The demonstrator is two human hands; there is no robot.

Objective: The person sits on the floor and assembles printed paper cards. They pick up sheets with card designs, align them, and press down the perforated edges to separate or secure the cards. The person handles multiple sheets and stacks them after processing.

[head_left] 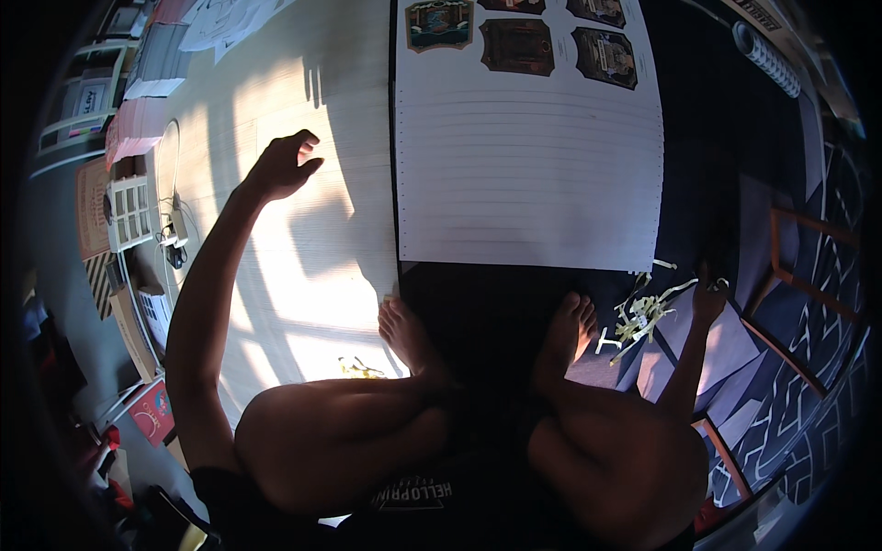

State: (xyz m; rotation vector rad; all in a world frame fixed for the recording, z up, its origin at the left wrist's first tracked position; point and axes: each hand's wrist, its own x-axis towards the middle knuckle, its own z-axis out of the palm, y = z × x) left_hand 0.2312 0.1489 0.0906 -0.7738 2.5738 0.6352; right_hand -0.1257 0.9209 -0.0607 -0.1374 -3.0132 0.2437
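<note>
A large white sheet (528,174) lies before me on a dark mat or board, faint cut-like lines running across its lower part. Several dark printed cards or stickers with notched corners, such as one brown piece (517,48), show at its far end. My left hand (285,167) hovers over the sunlit floor left of the sheet, fingers loosely curled, thumb apart, nothing in it. Low on the right, my right hand (709,298) is in shadow beside a tangle of thin pale strips (643,317). One strip reaches into its closed fingers.
My bare feet (404,335) stand near the sheet's close edge. More strip scraps (360,368) lie on the floor at left. Paper stacks (138,124), a power strip (176,225) and shelving line the left side. Wooden frames (808,285) and a patterned rug (827,367) are on the right.
</note>
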